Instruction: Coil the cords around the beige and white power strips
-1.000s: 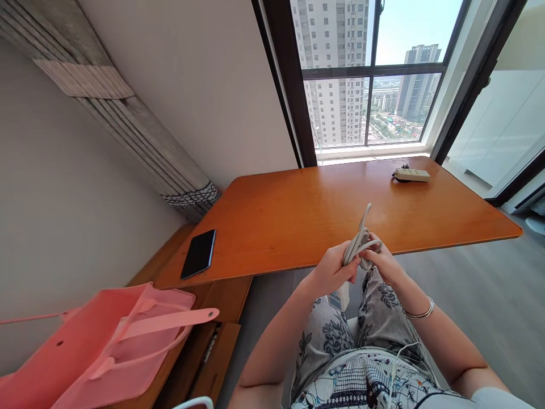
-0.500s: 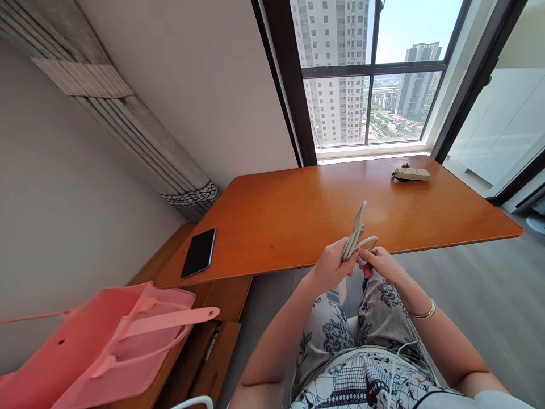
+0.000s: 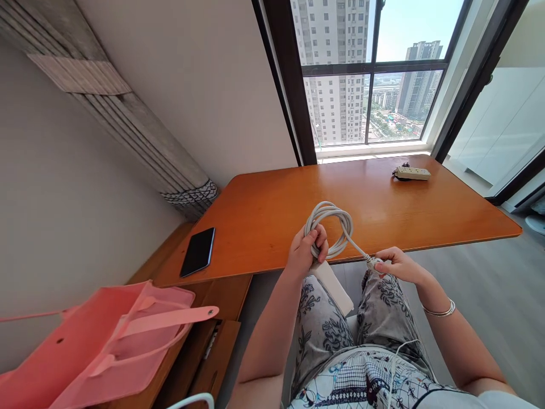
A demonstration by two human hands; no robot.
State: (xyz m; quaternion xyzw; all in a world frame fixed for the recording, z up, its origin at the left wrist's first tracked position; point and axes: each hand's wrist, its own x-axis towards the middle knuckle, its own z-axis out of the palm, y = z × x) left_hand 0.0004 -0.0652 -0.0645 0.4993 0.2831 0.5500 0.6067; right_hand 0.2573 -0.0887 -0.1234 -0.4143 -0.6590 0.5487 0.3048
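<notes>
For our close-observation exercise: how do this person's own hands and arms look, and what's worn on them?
The left hand and right hand are without gloves, and both forearms are uncovered. A slim, silvery bracelet circles the right wrist; nothing shows on the left wrist. A pale shape by the right elbow may be a sleeve.

Left hand (image 3: 307, 251) gripping coiled cable (image 3: 348, 224), right hand (image 3: 397, 266) pinching plug (image 3: 372, 263), wooden table (image 3: 272, 213)
</notes>
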